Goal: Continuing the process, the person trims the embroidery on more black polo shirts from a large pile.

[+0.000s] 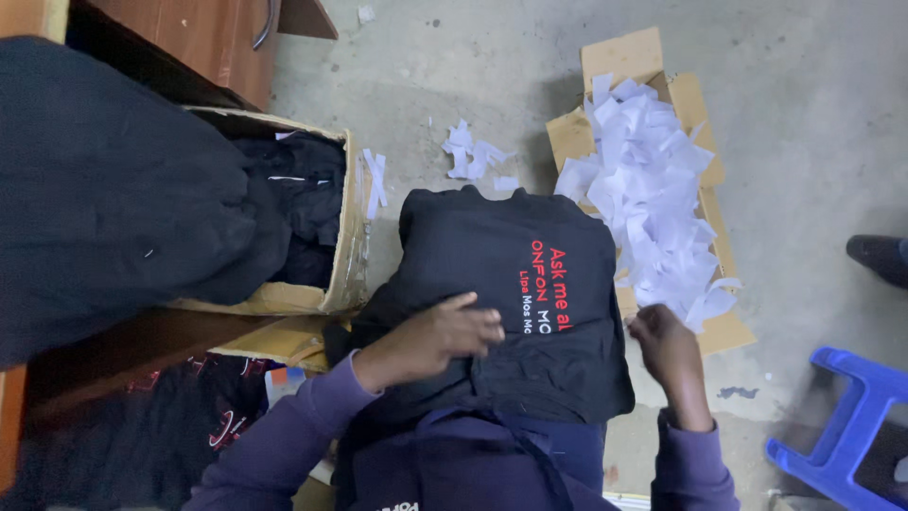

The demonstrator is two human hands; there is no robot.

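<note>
Left hand (pixel 437 338) lies spread on one folded black shirt (pixel 515 274); right hand (pixel 665 345) seemingly pinches paper slips (pixel 653 189).

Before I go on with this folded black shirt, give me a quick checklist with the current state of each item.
1. Left hand flat on the folded black shirt: ok.
2. Shirt folded with its red and white print facing up: ok.
3. Right hand at the edge of the white paper sheets: ok; whether it grips a sheet, cannot tell.
4. Paper sheets stacked neatly on the flattened cardboard: not ok, they lie in a loose heap, with a few strays on the floor.
5. Open carton to the left has room for more: cannot tell, dark garments already show inside.
</note>
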